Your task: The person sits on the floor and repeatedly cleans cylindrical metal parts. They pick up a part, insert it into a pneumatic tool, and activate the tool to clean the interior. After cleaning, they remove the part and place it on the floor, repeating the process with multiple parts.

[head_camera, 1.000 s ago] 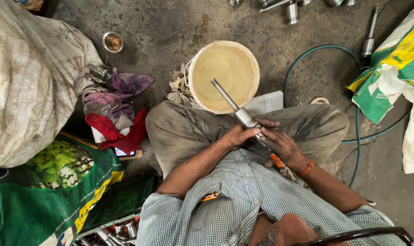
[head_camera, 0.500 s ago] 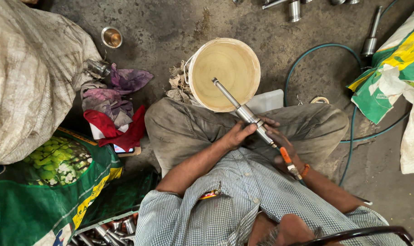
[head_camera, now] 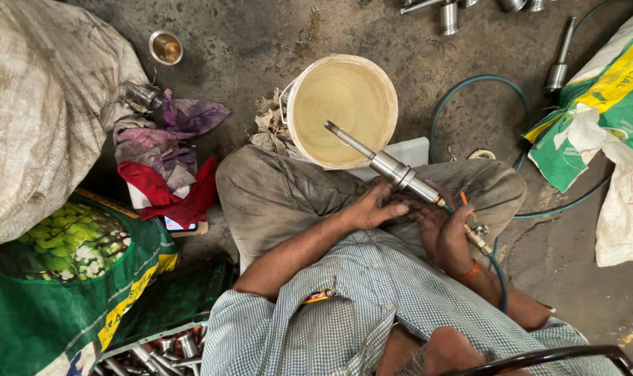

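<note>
Stained grey concrete floor [head_camera: 274, 42] underfoot, seen from above. At far left, bulging dirty white woven sack [head_camera: 38, 118] and, below it, green printed sack with a yellow stripe [head_camera: 59, 292]. Beside these, small round steel cup [head_camera: 166, 47] and heap of purple and red rags [head_camera: 170, 163]. At bottom left, crate of short steel parts [head_camera: 167, 348]. Toward centre, round cream plastic bucket of cloudy liquid [head_camera: 343, 108], just beyond grey-trousered knees. Left hand [head_camera: 372, 207] laid against long steel shaft with a thicker polished collar [head_camera: 389, 167], fingers loosely curled, thumb side touching metal; thin end of shaft tilted over bucket. Right hand [head_camera: 447, 233] closed around small brass air nozzle with an orange lever [head_camera: 473, 226] at shaft's near end, joined to thin green hose [head_camera: 469, 87] looping across floor. At right, more steel shafts [head_camera: 560, 63] and green, yellow and white bags [head_camera: 602, 104].
</note>
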